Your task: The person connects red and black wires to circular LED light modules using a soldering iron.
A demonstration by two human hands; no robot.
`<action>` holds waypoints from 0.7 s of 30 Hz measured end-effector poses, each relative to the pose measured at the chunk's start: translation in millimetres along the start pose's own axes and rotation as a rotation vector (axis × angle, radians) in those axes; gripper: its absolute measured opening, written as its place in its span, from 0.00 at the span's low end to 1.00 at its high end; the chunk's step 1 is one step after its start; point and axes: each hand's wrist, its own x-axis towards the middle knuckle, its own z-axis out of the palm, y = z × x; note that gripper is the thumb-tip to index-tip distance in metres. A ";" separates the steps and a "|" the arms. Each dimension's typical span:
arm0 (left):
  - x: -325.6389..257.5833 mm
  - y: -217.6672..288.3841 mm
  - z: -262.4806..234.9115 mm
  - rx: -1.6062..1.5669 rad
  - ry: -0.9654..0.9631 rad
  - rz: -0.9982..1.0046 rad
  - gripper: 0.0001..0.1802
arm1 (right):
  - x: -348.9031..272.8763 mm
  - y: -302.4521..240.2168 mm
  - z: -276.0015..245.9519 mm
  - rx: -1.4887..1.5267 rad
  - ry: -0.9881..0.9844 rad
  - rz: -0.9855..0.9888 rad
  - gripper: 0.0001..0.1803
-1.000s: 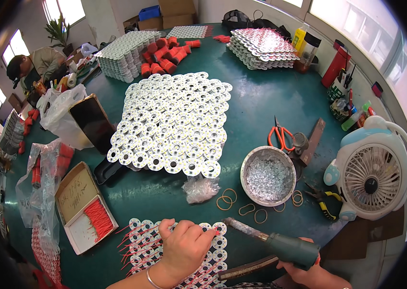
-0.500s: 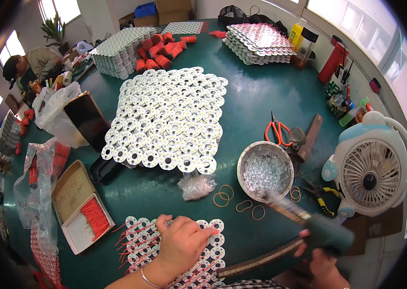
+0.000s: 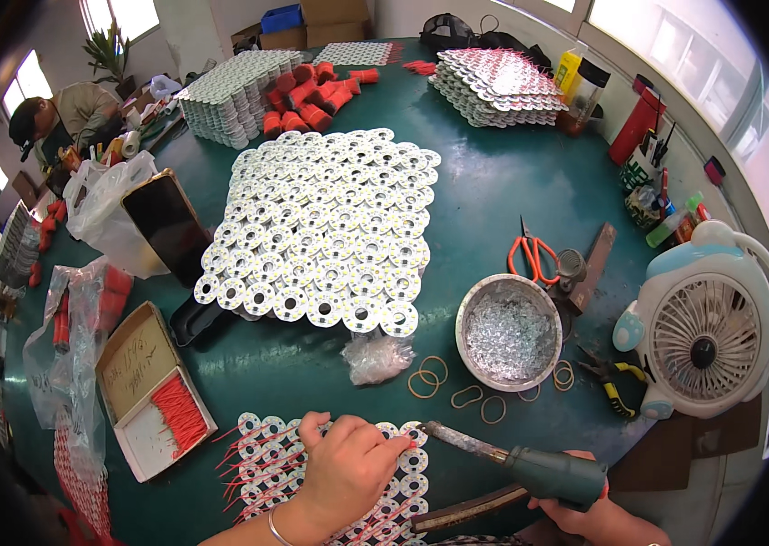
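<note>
A sheet of round white LED boards (image 3: 261, 450) lies before me, with thin red wires along its left side and across it. My left hand (image 3: 348, 469) rests over the sheet, fingers closed, pinching what looks like a red wire end (image 3: 411, 445) at the upper right board. My right hand (image 3: 584, 514) is closed around the dark green body of a soldering gun (image 3: 548, 475). Its metal tip points left and meets or hovers just over that board; which, I cannot tell. Beneath the gun lies a dark curved strip (image 3: 471, 508).
A round bowl of clear bits (image 3: 507, 332), rubber bands (image 3: 428, 375), orange-handled scissors (image 3: 532, 257), pliers (image 3: 619, 382) and a fan (image 3: 703, 328) stand right. A box of red wires (image 3: 152, 455) sits left, a stack of LED sheets (image 3: 321, 227) beyond. Another person (image 3: 75, 123) works far left.
My right hand has swung the soldering gun from near the bowl, left and down, to the sheet's upper right corner. My left hand stays in nearly the same place.
</note>
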 end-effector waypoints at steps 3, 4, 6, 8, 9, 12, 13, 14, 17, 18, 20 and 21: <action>1.2 -1.0 -1.7 -0.039 -0.033 -0.023 0.08 | 3.4 -13.7 11.6 0.122 0.192 0.049 0.26; 1.2 -2.2 -1.3 -0.052 -0.032 -0.025 0.08 | 4.6 -13.9 12.5 0.121 0.191 0.050 0.26; 1.3 -3.8 -0.8 -0.064 -0.029 -0.027 0.09 | 6.8 -13.8 14.0 0.146 0.206 0.047 0.27; 1.9 -3.5 -0.1 -0.069 -0.029 -0.030 0.08 | 7.9 -20.8 15.4 0.188 0.231 0.085 0.26; 2.2 -3.4 0.1 -0.069 -0.028 -0.030 0.08 | 9.0 -23.5 15.1 0.230 0.257 0.124 0.25; 1.6 -3.9 -1.2 -0.061 -0.031 -0.035 0.08 | 13.6 -22.9 6.2 -0.387 0.161 -0.139 0.21; 1.6 -3.2 -1.4 -0.062 -0.034 -0.036 0.08 | 12.4 -22.4 7.1 -0.388 0.163 -0.139 0.21; 1.7 -2.6 -1.7 -0.062 -0.037 -0.037 0.08 | 10.9 -21.1 8.8 -0.389 0.189 -0.124 0.20; 1.1 -2.2 -1.4 -0.060 -0.040 -0.046 0.08 | 8.4 -16.1 9.7 -0.340 0.213 -0.099 0.20; 1.0 -2.3 -1.5 -0.058 -0.041 -0.047 0.08 | 7.7 -14.2 9.9 -0.290 0.211 -0.089 0.21; 2.1 -1.2 -1.3 -0.057 -0.041 -0.043 0.08 | 0.3 -7.7 16.0 -0.022 0.263 0.009 0.23; 2.5 -0.5 -1.2 -0.056 -0.040 -0.038 0.08 | -2.8 -6.0 17.7 0.248 0.307 0.105 0.24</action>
